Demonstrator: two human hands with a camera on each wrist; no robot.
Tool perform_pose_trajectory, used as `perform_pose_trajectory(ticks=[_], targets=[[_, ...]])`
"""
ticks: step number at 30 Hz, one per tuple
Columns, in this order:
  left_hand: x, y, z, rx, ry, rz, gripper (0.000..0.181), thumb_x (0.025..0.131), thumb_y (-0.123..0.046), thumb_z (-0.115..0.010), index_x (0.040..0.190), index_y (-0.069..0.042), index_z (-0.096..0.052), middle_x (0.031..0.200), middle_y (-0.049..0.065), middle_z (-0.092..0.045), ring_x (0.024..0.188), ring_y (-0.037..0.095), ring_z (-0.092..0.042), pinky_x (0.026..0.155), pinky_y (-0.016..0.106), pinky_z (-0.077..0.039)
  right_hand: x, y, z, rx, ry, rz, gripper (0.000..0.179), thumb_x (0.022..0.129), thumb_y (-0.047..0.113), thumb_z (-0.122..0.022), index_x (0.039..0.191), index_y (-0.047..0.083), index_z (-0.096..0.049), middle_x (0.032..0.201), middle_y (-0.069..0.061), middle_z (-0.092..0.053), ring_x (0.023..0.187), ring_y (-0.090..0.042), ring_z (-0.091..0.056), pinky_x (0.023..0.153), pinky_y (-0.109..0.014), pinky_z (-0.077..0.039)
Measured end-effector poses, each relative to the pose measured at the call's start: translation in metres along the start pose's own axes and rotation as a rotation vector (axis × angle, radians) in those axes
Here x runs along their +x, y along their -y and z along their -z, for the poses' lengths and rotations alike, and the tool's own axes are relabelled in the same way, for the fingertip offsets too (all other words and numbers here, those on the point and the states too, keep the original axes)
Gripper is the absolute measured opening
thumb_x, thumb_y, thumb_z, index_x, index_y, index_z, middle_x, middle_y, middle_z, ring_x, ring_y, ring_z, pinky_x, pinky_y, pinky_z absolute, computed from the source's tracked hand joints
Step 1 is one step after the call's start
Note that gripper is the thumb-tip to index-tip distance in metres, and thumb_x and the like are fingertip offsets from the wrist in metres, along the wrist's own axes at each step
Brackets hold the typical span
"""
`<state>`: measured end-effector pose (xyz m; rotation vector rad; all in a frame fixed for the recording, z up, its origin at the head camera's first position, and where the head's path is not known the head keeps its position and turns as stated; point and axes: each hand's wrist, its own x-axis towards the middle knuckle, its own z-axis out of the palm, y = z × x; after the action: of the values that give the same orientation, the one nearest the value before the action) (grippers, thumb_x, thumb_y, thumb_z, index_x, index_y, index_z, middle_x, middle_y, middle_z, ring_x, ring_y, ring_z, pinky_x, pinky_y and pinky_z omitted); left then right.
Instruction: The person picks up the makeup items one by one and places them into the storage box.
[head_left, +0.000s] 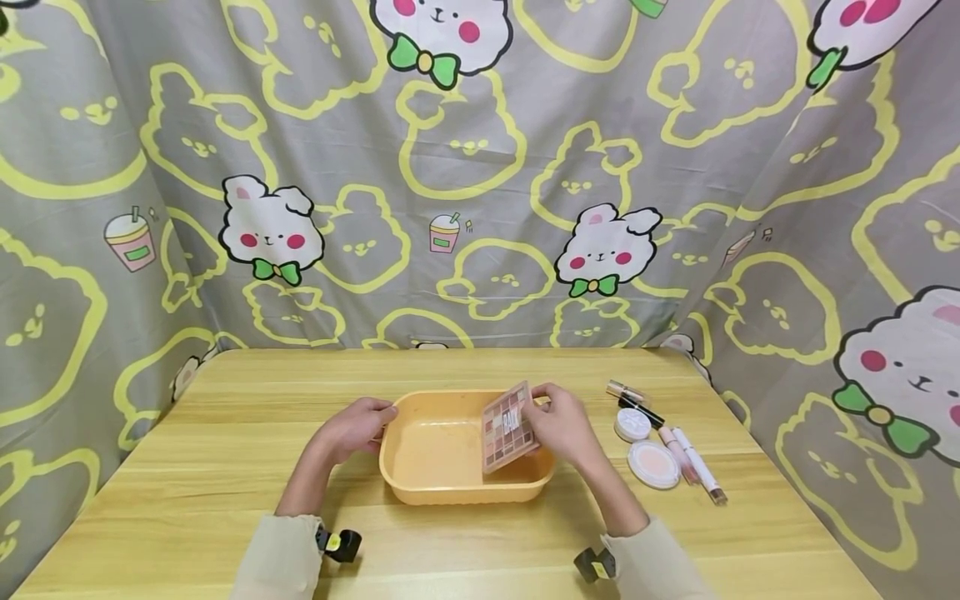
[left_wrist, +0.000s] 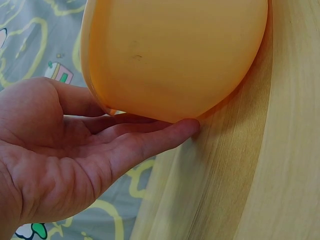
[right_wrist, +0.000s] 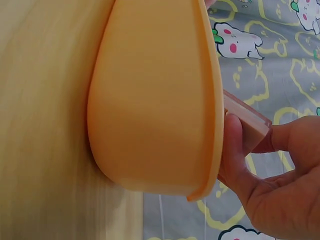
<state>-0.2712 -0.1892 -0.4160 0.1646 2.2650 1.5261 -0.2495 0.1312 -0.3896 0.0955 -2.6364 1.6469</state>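
An orange-yellow plastic basin (head_left: 438,495) stands on the wooden table in front of me. At its left end, my left hand (head_left: 358,429) holds the rim, with fingers (left_wrist: 150,142) against the outside wall in the left wrist view. My right hand (head_left: 558,423) pinches an eyeshadow palette (head_left: 504,433) between thumb and fingers. The palette is tilted over the right part of the basin, its grid of brown and pink shades facing left. In the right wrist view, the basin's wall (right_wrist: 155,100) hides part of the palette (right_wrist: 252,127).
Right of the basin lie a round white compact (head_left: 632,424), a pale pink cushion compact (head_left: 654,464), a gold-capped tube (head_left: 624,390), a black tube (head_left: 643,410), a pink tube (head_left: 678,457) and a white pen-like tube (head_left: 699,465). A patterned curtain (head_left: 465,208) surrounds the table (head_left: 187,517).
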Motion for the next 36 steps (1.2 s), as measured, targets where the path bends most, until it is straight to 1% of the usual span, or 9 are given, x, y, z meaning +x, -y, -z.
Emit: perform_pose_trajectory(ticks=[7,13,18,22,29,36], targets=[[0.000,-0.001,0.000,0.002,0.003,0.000,0.047,0.111,-0.019,-0.036,0.143,0.014,-0.046,0.120,0.025,-0.066,0.107,0.030,-0.069,0.085,0.041,-0.061,-0.002,-0.002,-0.007,0.030,0.050,0.004,0.038,0.096,0.007,-0.058,0.130,-0.010,-0.056,0.075,-0.014,-0.070,0.048,-0.021,-0.065,0.054,-0.052,-0.060],[-0.001,-0.001,0.000,0.002,0.008,-0.002,0.048,0.111,-0.019,-0.035,0.144,0.016,-0.043,0.122,0.026,-0.064,0.108,0.032,-0.069,0.085,0.043,-0.061,-0.004,-0.002,-0.012,0.037,0.082,0.002,0.038,0.097,0.006,-0.056,0.131,-0.011,-0.055,0.076,-0.015,-0.071,0.051,-0.023,-0.068,0.055,-0.049,-0.061],[-0.002,-0.002,0.000,0.011,0.008,-0.006,0.049,0.111,-0.019,-0.035,0.143,0.017,-0.043,0.124,0.027,-0.064,0.111,0.033,-0.068,0.087,0.044,-0.060,-0.004,-0.003,-0.015,0.036,0.106,0.012,0.038,0.097,0.006,-0.055,0.131,-0.011,-0.054,0.075,-0.015,-0.070,0.049,-0.023,-0.067,0.053,-0.048,-0.061],[-0.002,-0.002,0.000,0.008,0.000,0.005,0.048,0.111,-0.019,-0.036,0.144,0.016,-0.043,0.125,0.026,-0.064,0.113,0.034,-0.067,0.087,0.044,-0.060,-0.003,-0.004,-0.018,0.025,0.126,0.018,0.038,0.097,0.007,-0.054,0.131,-0.011,-0.053,0.074,-0.014,-0.070,0.048,-0.023,-0.066,0.053,-0.048,-0.061],[-0.001,-0.003,0.000,0.018,0.004,0.001,0.050,0.111,-0.019,-0.035,0.145,0.016,-0.040,0.127,0.027,-0.063,0.114,0.035,-0.067,0.087,0.045,-0.060,-0.003,-0.004,-0.023,0.032,0.148,0.020,0.040,0.098,0.007,-0.055,0.133,-0.011,-0.052,0.076,-0.014,-0.070,0.050,-0.022,-0.068,0.054,-0.047,-0.061],[-0.001,-0.004,0.000,0.014,0.003,0.000,0.051,0.111,-0.019,-0.036,0.146,0.017,-0.037,0.129,0.029,-0.062,0.115,0.038,-0.066,0.087,0.045,-0.061,-0.002,-0.004,-0.023,0.022,0.150,0.021,0.040,0.099,0.008,-0.055,0.133,-0.011,-0.052,0.076,-0.013,-0.071,0.050,-0.022,-0.068,0.054,-0.045,-0.061]])
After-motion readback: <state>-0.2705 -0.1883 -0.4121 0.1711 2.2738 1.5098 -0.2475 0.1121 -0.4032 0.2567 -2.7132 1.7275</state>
